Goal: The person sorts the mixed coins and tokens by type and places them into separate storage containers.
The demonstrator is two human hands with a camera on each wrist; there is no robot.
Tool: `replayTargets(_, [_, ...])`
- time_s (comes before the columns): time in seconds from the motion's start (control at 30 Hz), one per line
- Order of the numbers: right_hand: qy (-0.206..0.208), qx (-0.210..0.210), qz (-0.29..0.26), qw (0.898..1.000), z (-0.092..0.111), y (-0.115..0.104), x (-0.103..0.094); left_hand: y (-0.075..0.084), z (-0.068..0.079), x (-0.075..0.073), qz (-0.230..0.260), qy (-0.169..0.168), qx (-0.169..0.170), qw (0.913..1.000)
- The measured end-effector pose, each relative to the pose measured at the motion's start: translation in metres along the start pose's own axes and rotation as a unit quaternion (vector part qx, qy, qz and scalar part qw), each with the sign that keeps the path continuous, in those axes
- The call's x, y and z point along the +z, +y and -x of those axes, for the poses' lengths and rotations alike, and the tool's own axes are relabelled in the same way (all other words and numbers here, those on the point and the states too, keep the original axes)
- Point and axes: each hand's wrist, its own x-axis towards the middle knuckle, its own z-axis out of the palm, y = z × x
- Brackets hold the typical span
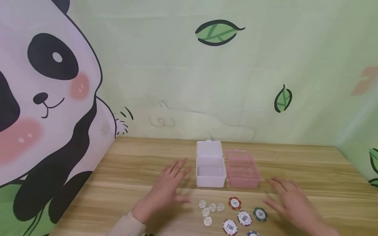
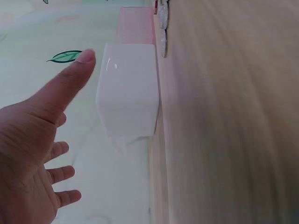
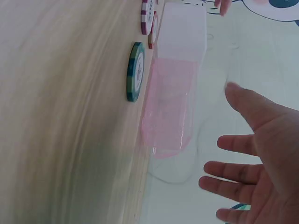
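Note:
My left hand point(image 1: 165, 188) hovers with spread fingers to the left of a white plastic box point(image 1: 211, 181), whose lid stands open at the back. On the other side my right hand point(image 1: 295, 203), fingers also spread, is beside a translucent pink box point(image 1: 243, 182) with its lid raised. Neither hand holds anything. In front of the boxes lie several small clear ridged discs point(image 1: 212, 207) and several poker chips: a red chip point(image 1: 235, 203), a green chip point(image 1: 260, 214) nearest my right hand, a purple-edged chip point(image 1: 244, 218), and a dark red chip point(image 1: 230, 227).
The wooden table point(image 1: 141, 154) runs back to a light green cloth backdrop point(image 1: 165, 65) with leaf drawings and a large panda point(image 1: 59, 98) on the left. A blue chip point(image 1: 253, 233) is cut off by the bottom edge of the head view.

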Motion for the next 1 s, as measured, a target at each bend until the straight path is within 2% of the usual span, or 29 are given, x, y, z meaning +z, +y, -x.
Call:
replayTargets(0.13, [0.033, -0.003, -0.008, 0.999, -0.006, -0.007, -0.003, -0.001, -0.013, 0.002, 0.042, -0.005, -0.013, 0.9990])
replayTargets(0.3, [0.070, -0.020, -0.020, 0.997, -0.010, -0.014, -0.004, -0.005, -0.027, 0.010, 0.103, 0.010, -0.036, 0.9940])
replayTargets(0.5, [0.076, -0.013, -0.040, 0.996, -0.015, -0.023, -0.004, -0.006, -0.039, 0.016, 0.148, 0.015, -0.052, 0.9875])
replayTargets(0.7, [0.061, -0.016, -0.101, 0.993, -0.020, -0.032, -0.001, -0.005, -0.047, 0.021, 0.150, 0.027, -0.049, 0.9871])
replayTargets(0.83, [0.041, -0.031, -0.153, 0.987, -0.021, -0.039, 0.004, -0.005, -0.052, 0.025, 0.164, 0.027, -0.055, 0.9845])
replayTargets(1.0, [-0.014, -0.055, -0.198, 0.979, -0.026, -0.048, 0.012, -0.006, -0.054, 0.031, 0.166, 0.018, -0.064, 0.9838])
